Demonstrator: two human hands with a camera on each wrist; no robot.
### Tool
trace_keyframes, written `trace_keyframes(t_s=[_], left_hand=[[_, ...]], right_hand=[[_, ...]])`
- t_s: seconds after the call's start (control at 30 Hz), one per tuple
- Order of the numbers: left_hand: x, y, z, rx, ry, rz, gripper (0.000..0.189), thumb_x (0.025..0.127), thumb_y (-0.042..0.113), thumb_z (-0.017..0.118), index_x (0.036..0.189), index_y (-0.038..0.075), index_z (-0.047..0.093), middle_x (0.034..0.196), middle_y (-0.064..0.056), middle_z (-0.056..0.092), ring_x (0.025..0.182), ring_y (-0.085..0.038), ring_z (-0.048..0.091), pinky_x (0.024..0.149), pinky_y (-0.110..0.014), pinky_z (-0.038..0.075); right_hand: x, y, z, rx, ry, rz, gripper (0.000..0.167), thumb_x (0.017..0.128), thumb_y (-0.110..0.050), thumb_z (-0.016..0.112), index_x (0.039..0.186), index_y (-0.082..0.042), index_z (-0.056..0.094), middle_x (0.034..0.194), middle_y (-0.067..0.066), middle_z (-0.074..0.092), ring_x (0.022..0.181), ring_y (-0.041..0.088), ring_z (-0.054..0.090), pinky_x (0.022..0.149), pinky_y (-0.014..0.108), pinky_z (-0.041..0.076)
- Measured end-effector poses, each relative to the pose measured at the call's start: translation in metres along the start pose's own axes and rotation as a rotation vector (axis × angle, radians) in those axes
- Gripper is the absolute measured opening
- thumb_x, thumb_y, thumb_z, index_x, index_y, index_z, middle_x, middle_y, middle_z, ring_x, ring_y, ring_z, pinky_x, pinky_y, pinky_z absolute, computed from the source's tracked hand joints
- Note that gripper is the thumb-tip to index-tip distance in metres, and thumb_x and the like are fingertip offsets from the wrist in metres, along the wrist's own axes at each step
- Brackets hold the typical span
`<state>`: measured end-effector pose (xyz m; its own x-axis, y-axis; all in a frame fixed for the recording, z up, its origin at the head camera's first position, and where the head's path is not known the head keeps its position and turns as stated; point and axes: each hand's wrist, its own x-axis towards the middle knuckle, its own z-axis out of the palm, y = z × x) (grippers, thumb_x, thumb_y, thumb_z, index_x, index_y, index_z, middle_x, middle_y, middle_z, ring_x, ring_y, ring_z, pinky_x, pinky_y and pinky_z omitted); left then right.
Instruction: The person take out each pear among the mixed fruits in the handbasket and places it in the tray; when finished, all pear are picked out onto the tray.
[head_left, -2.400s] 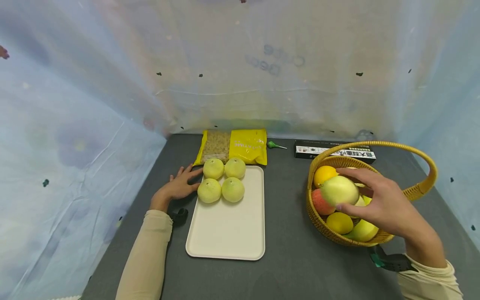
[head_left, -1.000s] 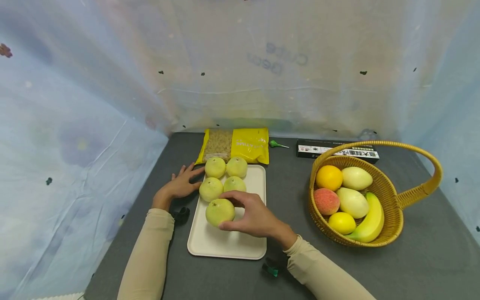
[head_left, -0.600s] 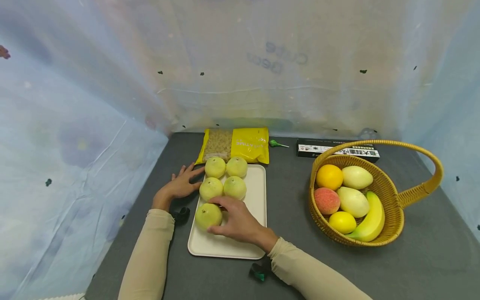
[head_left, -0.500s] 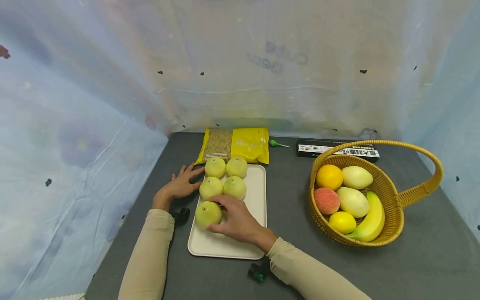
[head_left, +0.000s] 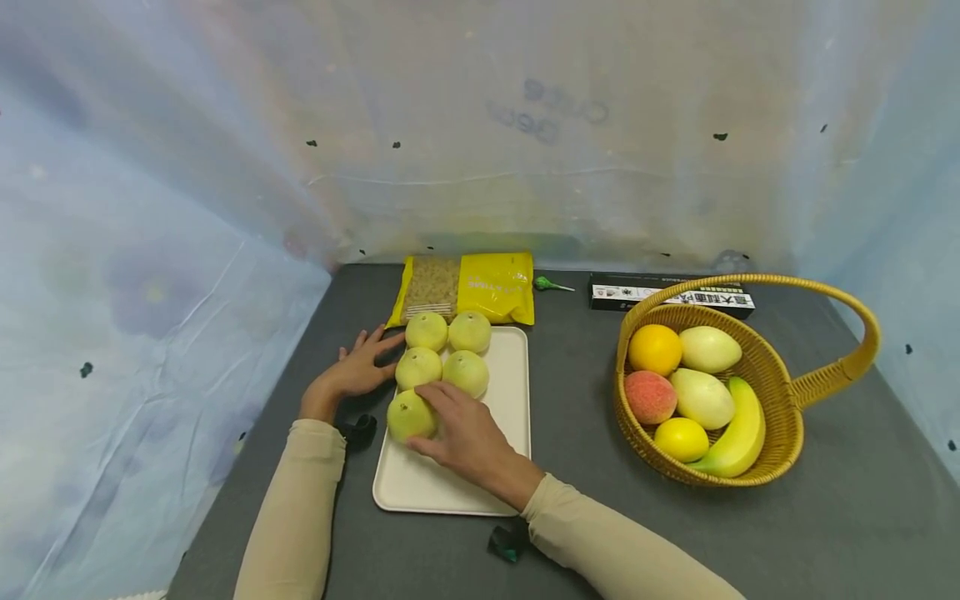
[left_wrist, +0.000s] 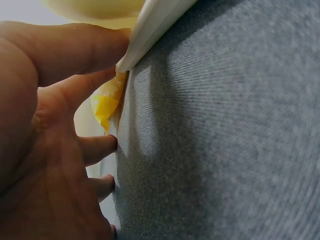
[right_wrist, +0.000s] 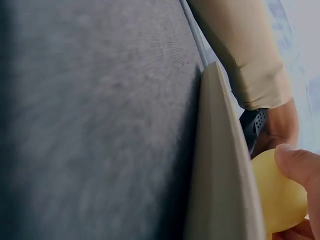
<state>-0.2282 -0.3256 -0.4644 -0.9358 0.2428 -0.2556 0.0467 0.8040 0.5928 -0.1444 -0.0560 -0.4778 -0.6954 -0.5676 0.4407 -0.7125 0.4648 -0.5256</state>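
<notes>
Clasping a green fruit (head_left: pixel 408 416), your right hand (head_left: pixel 471 435) overhangs the tray (head_left: pixel 431 490); your left hand (head_left: pixel 357 368) splays near the bag (head_left: pixel 495 289) lettered "…TIME".

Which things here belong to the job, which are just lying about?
In the job:
right hand
round fruit it grips
four matching fruits
tray bearing all five
left hand, at the tray's edge
basket: right hand held a fruit over it earlier

Probably lying about:
bag
box
green-topped stick
basket's orange, peach, lemon, banana, oval fruits
</notes>
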Motion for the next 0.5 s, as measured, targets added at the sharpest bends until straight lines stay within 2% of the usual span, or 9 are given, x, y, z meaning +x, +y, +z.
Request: trace_keyframes(t_s=[0.1, 0.23, 0.37, 0.5], left_hand=[[-0.001, 0.000, 0.000, 0.006, -0.005, -0.012, 0.069, 0.115, 0.037, 0.059, 0.175, 0.019, 0.032, 0.183, -0.025, -0.005, 0.165, -0.057, -0.017, 0.121, -0.086, -0.015], [-0.002, 0.001, -0.001, 0.002, -0.001, -0.018, 0.069, 0.115, 0.037, 0.059, 0.175, 0.019, 0.032, 0.183, -0.025, -0.005, 0.165, -0.056, -0.018, 0.121, -0.085, -0.016], [-0.001, 0.001, -0.001, 0.000, -0.006, -0.020, 0.070, 0.114, 0.038, 0.060, 0.175, 0.018, 0.032, 0.183, -0.026, -0.005, 0.165, -0.057, -0.017, 0.121, -0.085, -0.016], [0.001, 0.000, 0.000, -0.005, -0.022, -0.022, 0.070, 0.114, 0.038, 0.060, 0.175, 0.019, 0.032, 0.183, -0.025, -0.007, 0.165, -0.057, -0.019, 0.121, -0.085, -0.017]], right_hand=[[-0.003, 0.002, -0.008, 0.026, -0.012, -0.003, 0.070, 0.089, -0.038, 0.095, 0.145, -0.009, 0.066, 0.142, 0.004, 0.071, 0.131, 0.019, 0.069, 0.108, 0.036, 0.060], [-0.009, 0.004, -0.026, 0.137, -0.026, -0.013, 0.072, 0.089, -0.035, 0.095, 0.148, -0.007, 0.066, 0.146, 0.005, 0.071, 0.136, 0.020, 0.068, 0.113, 0.038, 0.058], [-0.019, 0.009, -0.052, 0.241, -0.049, 0.009, 0.073, 0.089, -0.034, 0.095, 0.151, -0.009, 0.066, 0.150, 0.005, 0.070, 0.136, 0.021, 0.069, 0.112, 0.039, 0.058], [-0.034, 0.020, -0.082, 0.293, -0.059, 0.039, 0.072, 0.087, -0.035, 0.097, 0.150, -0.013, 0.069, 0.150, 0.004, 0.071, 0.134, 0.022, 0.071, 0.111, 0.039, 0.059]])
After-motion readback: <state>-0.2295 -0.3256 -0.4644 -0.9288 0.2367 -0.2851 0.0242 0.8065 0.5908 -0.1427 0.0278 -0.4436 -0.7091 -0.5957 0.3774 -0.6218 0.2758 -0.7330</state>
